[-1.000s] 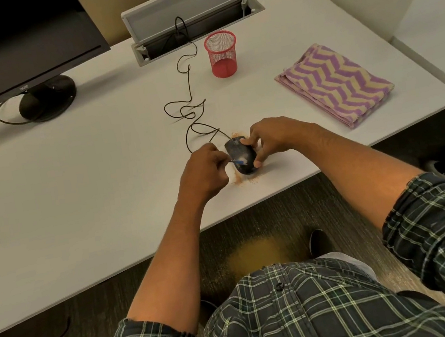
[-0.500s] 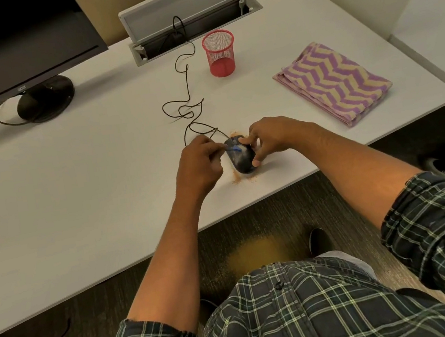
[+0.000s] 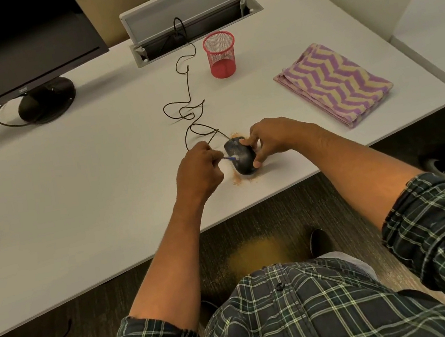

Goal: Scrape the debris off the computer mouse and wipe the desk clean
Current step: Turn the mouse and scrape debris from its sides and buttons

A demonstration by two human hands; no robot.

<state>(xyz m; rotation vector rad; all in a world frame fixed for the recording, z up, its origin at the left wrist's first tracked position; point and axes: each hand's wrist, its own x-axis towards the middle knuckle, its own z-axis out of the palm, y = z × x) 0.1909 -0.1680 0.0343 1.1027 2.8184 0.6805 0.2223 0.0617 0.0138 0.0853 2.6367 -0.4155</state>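
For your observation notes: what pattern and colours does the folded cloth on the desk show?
Purple and pale yellow zigzag stripes on the folded cloth, seen in the head view.

One head-worn view looks forward and steeply down from above the person's lap, close over both hands at mid-frame, the white surface [image 3: 80,189] stretching beyond and beside them.

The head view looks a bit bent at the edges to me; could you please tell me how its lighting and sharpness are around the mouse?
Head view: the desk edges bow, wide-angle distortion; light is warm and dim, with soft shadows; a pale glint sits on the mouse; the small tool in the left hand is too small to identify.
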